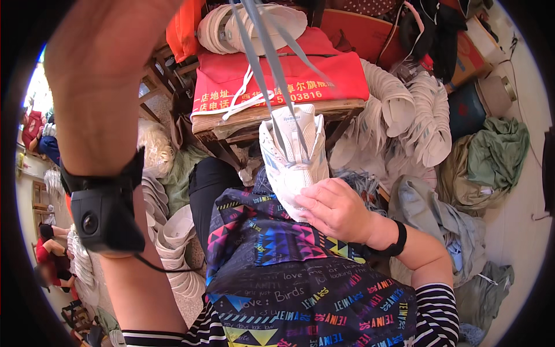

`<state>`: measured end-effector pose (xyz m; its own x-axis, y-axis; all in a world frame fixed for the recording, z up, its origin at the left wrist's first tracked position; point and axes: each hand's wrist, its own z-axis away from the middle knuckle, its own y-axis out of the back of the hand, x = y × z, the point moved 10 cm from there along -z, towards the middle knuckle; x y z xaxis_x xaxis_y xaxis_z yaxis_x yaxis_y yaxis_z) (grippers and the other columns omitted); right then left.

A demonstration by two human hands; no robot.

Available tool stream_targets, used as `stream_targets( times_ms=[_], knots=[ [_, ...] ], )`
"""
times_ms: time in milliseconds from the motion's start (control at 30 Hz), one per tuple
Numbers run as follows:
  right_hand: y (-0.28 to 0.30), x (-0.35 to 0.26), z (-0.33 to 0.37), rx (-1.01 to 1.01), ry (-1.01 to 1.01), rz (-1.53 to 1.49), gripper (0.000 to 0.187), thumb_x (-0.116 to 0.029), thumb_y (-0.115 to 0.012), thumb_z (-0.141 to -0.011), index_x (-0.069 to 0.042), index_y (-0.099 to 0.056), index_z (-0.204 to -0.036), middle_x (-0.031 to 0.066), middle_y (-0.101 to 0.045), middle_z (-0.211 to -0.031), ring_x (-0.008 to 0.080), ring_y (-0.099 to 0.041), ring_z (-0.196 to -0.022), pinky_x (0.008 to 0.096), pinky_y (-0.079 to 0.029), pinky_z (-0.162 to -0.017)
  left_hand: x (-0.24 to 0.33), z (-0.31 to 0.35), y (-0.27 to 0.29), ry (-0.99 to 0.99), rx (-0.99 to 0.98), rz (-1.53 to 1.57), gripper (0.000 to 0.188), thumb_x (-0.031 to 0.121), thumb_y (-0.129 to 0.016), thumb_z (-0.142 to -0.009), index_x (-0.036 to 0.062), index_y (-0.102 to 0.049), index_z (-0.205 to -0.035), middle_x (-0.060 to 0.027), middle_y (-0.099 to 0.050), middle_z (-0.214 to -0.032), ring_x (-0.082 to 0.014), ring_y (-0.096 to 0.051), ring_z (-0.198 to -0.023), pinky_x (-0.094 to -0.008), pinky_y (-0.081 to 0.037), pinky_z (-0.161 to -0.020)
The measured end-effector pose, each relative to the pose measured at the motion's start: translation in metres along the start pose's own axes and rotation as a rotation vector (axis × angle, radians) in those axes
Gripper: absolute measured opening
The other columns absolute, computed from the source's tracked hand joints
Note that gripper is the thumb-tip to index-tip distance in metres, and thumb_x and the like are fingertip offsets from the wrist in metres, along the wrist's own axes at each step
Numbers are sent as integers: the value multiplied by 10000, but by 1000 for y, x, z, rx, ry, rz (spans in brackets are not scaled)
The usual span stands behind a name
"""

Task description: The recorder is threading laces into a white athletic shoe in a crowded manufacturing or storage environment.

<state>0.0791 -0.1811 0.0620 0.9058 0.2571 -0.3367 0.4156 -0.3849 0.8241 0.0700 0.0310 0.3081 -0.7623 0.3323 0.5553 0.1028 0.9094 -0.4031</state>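
A white sneaker [287,184] stands upright, its toe toward me and its tongue up, above my patterned apron [289,272]. My right hand [338,211] grips it at the toe, thumb and fingers closed on the side. Long flat grey shoelaces [267,55] run from its lower eyelets up past the top edge of the picture. My left hand [115,52] is raised high and close to the camera, blurred. Its fingers lie outside the picture, so whether they hold the lace ends is hidden. A black camera [104,217] is strapped to the left wrist.
A wooden stool [231,130] with a red cloth [225,72] stands ahead, bearing nested white shoes [254,29] and a white lace [245,104]. Stacked white shoes [425,115] lie right, more [179,231] left. Grey cloth [436,214] and green cloth [497,153] heap at right.
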Motion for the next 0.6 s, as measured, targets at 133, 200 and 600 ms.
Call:
stream_targets(
  times_ms=[133, 200, 600],
  knots=[
    [-1, 16, -3, -33, -77, -73, 221, -130, -717, -786, -42, -629, -969, 78, -594, -918, 265, -581, -877, 381, -467, -764, -39, 19, 14, 151, 155, -220, 286, 218, -375, -1058, 75, -551, -883, 47, -447, -667, -67, -406, -543, -228, -372, -550],
    [1, 31, -10, 10, -136, -132, 191, -120, -711, -796, -36, -624, -944, 87, -591, -906, 280, -583, -876, 390, -469, -760, -46, 32, 26, 154, 223, -247, 275, 218, -389, -1054, 73, -551, -884, 38, -452, -672, -71, -411, -550, -231, -376, -557],
    [7, 112, -73, 180, -561, -1313, 227, -153, -617, -953, -23, -598, -1138, -2, -611, -907, 62, -563, -741, 228, -489, -708, -14, 70, 106, 232, 521, -96, 212, 122, -383, -1042, -20, -536, -1078, -24, -523, -841, -64, -379, -572, -233, -348, -588]
  ],
)
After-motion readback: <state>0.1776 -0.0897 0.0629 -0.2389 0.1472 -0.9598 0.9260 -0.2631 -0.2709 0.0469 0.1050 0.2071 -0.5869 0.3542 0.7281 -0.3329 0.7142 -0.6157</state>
